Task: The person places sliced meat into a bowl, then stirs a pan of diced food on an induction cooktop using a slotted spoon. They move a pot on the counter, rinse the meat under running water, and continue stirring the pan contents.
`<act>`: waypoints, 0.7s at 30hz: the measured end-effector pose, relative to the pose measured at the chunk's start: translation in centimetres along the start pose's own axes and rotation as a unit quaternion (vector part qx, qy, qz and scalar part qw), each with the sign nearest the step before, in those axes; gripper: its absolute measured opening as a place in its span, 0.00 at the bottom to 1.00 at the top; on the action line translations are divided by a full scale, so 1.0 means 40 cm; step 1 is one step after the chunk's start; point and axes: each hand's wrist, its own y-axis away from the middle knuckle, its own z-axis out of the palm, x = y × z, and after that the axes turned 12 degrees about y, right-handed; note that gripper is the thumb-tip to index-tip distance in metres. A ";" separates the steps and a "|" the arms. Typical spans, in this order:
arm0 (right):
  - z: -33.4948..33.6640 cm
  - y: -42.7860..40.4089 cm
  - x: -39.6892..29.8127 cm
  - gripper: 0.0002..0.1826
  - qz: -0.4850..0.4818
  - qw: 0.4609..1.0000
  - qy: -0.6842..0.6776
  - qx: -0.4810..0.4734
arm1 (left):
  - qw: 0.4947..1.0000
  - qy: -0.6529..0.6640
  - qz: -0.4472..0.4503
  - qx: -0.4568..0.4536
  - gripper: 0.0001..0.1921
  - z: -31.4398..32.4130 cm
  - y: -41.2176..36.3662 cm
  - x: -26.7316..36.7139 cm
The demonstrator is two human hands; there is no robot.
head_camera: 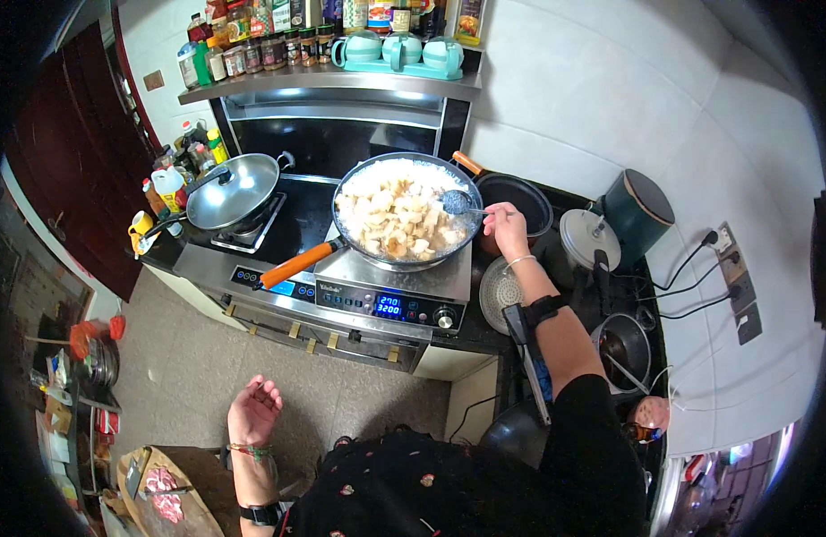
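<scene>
A wide wok [341, 231] with an orange wooden handle sits on a steel electric cooker [392, 278]. It is full of pale cut pieces [399, 211] in white, bubbling liquid. My right hand [507, 225] grips the thin handle of a metal ladle [457, 201], whose bowl touches the pieces at the wok's right side. I cannot tell whether the bowl has holes. My left hand [255, 409] hangs over the floor, palm up, fingers loosely curled and holding nothing. The wok's orange handle [298, 265] points toward the left, away from both hands.
A lidded pan [231, 191] stands on the left burner. Right of the wok are a dark pot [517, 201], a perforated steel strainer [500, 295] and a pressure cooker [589, 238]. Lower left, a cutting board [198, 500] bears raw meat [163, 493] and a cleaver [137, 472].
</scene>
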 end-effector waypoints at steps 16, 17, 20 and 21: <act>-0.093 -0.024 -0.024 0.12 -0.008 0.996 -0.086 0.028 | 1.000 -0.011 -0.017 -0.001 0.07 0.018 -0.014 -0.010; -0.104 -0.028 -0.028 0.12 -0.010 0.995 -0.091 0.030 | 1.000 -0.007 -0.017 -0.001 0.07 0.018 -0.016 -0.011; -0.137 -0.036 -0.031 0.11 -0.010 0.992 -0.115 0.045 | 1.000 -0.002 -0.018 -0.003 0.08 0.019 -0.018 -0.013; -0.147 -0.038 -0.033 0.11 -0.009 0.991 -0.125 0.050 | 1.000 -0.004 -0.017 -0.005 0.08 0.019 -0.017 -0.013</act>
